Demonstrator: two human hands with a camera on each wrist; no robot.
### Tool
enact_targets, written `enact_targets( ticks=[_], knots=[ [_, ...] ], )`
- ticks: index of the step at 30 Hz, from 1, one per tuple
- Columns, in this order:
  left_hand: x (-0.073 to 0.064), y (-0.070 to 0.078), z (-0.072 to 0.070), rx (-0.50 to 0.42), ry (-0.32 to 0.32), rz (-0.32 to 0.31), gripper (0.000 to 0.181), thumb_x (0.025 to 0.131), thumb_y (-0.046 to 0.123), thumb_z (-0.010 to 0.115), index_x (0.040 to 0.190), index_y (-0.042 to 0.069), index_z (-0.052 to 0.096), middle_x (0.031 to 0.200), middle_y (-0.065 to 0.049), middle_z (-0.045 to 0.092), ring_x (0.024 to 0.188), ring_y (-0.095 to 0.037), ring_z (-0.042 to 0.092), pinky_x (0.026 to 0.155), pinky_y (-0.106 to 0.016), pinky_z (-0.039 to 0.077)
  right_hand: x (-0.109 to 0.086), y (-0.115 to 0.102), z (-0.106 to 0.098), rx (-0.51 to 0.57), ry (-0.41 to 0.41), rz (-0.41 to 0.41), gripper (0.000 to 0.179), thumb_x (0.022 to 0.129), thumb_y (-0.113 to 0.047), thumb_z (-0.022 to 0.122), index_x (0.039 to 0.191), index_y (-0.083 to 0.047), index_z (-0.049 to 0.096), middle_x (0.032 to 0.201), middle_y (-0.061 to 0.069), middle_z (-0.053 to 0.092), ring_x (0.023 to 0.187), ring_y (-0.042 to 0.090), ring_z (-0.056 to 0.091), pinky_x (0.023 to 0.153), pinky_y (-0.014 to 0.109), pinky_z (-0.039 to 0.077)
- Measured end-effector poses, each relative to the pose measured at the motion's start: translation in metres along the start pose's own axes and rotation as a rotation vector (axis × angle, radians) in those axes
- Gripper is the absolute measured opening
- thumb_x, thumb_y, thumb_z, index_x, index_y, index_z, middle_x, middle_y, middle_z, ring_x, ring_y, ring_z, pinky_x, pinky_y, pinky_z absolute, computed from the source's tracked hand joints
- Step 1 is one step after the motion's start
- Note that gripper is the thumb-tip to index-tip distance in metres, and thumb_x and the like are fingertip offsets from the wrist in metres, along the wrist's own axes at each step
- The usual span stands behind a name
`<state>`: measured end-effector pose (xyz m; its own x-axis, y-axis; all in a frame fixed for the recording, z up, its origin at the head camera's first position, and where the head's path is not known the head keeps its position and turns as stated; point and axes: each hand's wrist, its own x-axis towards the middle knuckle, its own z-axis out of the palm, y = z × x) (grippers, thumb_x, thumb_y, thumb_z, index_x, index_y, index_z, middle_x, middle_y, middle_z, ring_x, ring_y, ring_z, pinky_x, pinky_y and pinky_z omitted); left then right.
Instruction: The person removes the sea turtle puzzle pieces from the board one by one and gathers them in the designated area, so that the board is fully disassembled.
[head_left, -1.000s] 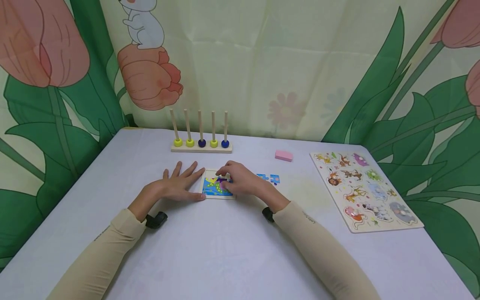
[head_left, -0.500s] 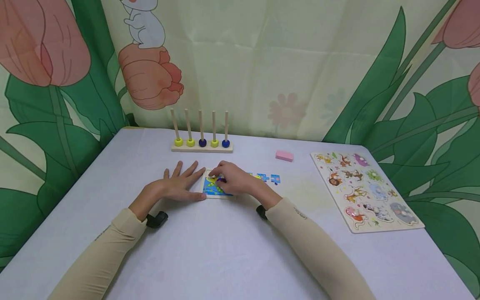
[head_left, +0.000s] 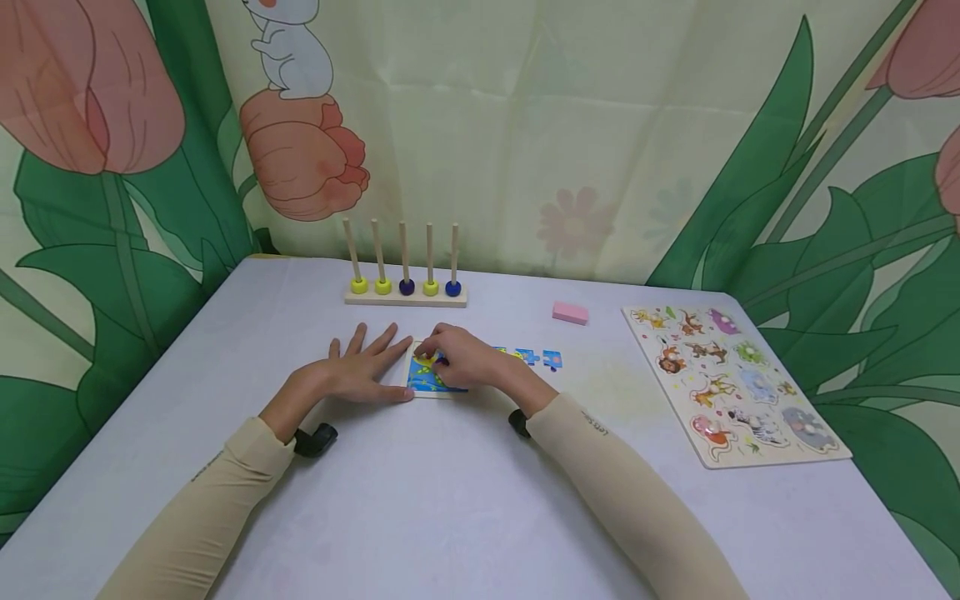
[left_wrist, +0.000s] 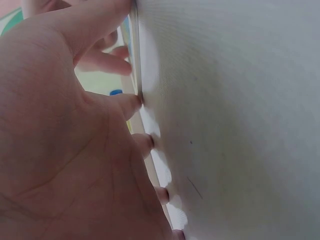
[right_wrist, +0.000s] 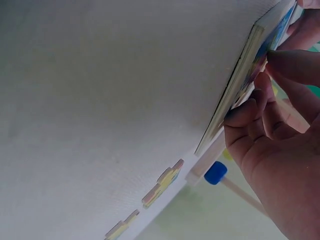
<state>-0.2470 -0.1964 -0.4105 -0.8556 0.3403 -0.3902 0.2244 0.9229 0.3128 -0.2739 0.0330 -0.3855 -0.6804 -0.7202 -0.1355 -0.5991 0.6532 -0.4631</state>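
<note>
A small framed jigsaw puzzle [head_left: 435, 382] with a blue and yellow picture lies flat on the table. My left hand [head_left: 352, 372] is spread palm down at its left side, index fingertip and thumb at the frame's edge. Over the puzzle's right part is my right hand [head_left: 471, 358], fingers bent, pinching a puzzle piece at the picture with thumb and index finger. The right wrist view shows its thumb [right_wrist: 292, 65] against the picture; the piece is mostly hidden by the fingers. Loose puzzle pieces [head_left: 528, 357] lie in a row right of the hand.
Behind the hands stands a wooden peg stand [head_left: 406, 298] with yellow and dark blue beads. A pink block [head_left: 570, 313] lies at the back right. A wooden animal peg board [head_left: 731, 387] is on the right side. A printed curtain [head_left: 480, 133] hangs behind the table.
My right hand has moved slightly left across the puzzle, and more of the loose pieces show behind it. The left hand has stayed at the frame.
</note>
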Motion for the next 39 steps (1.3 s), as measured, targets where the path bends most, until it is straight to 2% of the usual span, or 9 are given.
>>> enact_targets(
  ticks=[11,26,33,39],
  knots=[
    [0.0023,-0.0021,0.0015,-0.025,0.004,0.025,0.111,0.088,0.087,0.053,0.172,0.027,0.012,0.181,-0.007,-0.011,0.162,-0.054,-0.021,0.118,-0.086,-0.01,0.0037,0.0018,-0.0013,-0.012,-0.039,0.001,0.042,0.102,-0.004,0.057,0.142,-0.013,0.069,0.133,0.011,0.065,0.117,0.022,0.061,0.11,0.038,0.053],
    [-0.0009,0.0004,-0.0005,-0.028,0.002,0.018,0.107,0.09,0.083,0.056,0.172,0.03,0.011,0.181,-0.005,-0.011,0.162,-0.052,-0.021,0.119,-0.085,-0.01,0.0055,0.0027,-0.0046,0.01,-0.071,-0.01,0.043,0.102,-0.002,0.058,0.144,-0.01,0.067,0.134,0.014,0.066,0.117,0.024,0.06,0.107,0.039,0.053],
    [0.0016,-0.0035,0.0011,-0.026,0.006,0.025,0.118,0.083,0.093,0.052,0.172,0.027,0.012,0.181,-0.008,-0.01,0.162,-0.053,-0.021,0.118,-0.086,-0.009,0.0059,0.0038,-0.0047,0.017,-0.08,-0.019,0.046,0.1,0.002,0.057,0.144,-0.01,0.067,0.134,0.015,0.066,0.119,0.025,0.06,0.108,0.039,0.053],
    [-0.0009,-0.0003,-0.0007,-0.019,0.005,0.016,0.116,0.083,0.094,0.05,0.172,0.03,0.011,0.181,-0.007,-0.011,0.162,-0.053,-0.021,0.118,-0.086,-0.01,0.0065,0.0042,-0.0051,0.024,-0.085,-0.002,0.046,0.102,0.001,0.058,0.145,-0.011,0.066,0.135,0.014,0.066,0.121,0.025,0.06,0.11,0.039,0.053]
  ],
)
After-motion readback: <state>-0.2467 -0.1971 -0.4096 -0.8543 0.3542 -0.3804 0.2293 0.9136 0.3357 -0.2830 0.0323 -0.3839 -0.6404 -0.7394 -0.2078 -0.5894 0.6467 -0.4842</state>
